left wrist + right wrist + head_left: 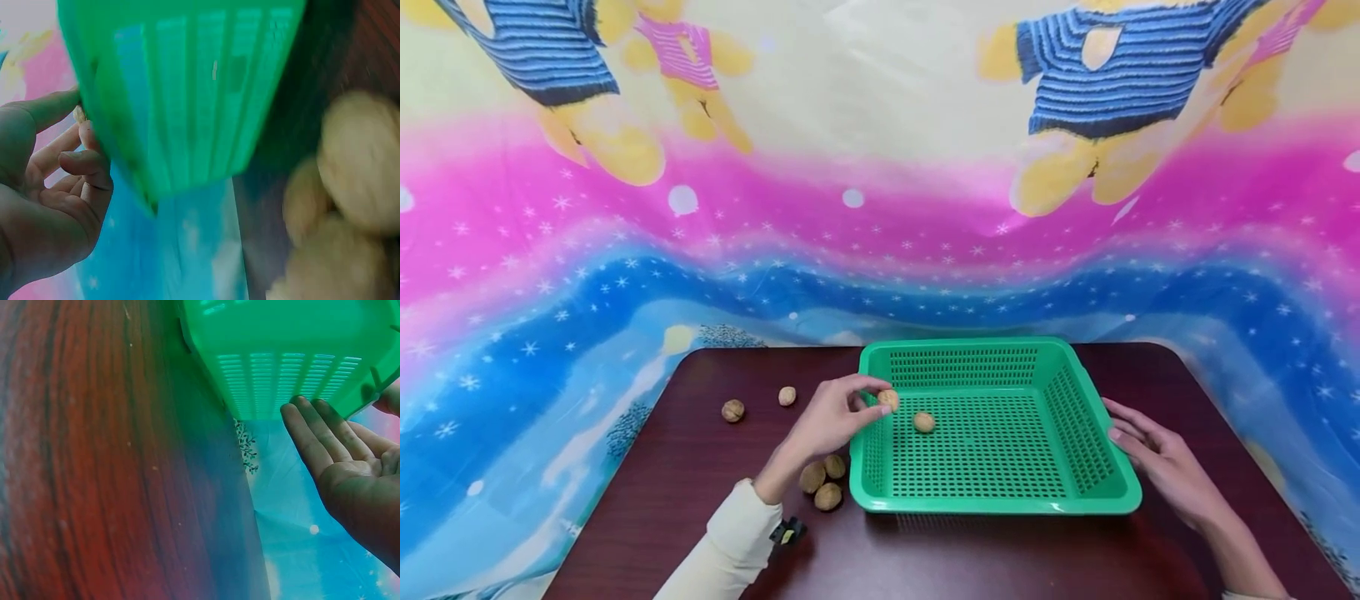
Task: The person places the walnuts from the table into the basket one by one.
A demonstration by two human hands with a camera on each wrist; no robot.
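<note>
Pinch grip, left hand (831, 417): thumb and fingertips hold one walnut (888, 399) just over the left rim of the green basket (1078, 400). The held nut sits at the rim's inner edge, above the basket floor; whether it touches the rim cannot be told. In the left wrist view the fingers (84, 164) are curled close beside the basket wall (187, 94), and the nut shows only as a sliver between thumb and forefinger.

Right hand (1157, 458): grip slack, holding nothing. Fingers are straight and laid flat against the basket's right outer wall. The right wrist view confirms it: palm open, fingertips (306, 428) touching the lower edge of the wall (281, 350).

Inside the basket: a second walnut (924, 422) lies on the perforated floor, left of centre, near the held nut but apart from it.

Left of the basket, on the dark table (685, 475): three walnuts (823, 485) in a tight cluster just beside the front-left corner, under the left wrist; they show blurred and large in the left wrist view (350, 181). Farther left, well apart from the basket, lie two single walnuts, one nearer (787, 396) and one farther out (733, 410).

Behind the basket hangs a cloth (880, 208) with pink and blue bands.
</note>
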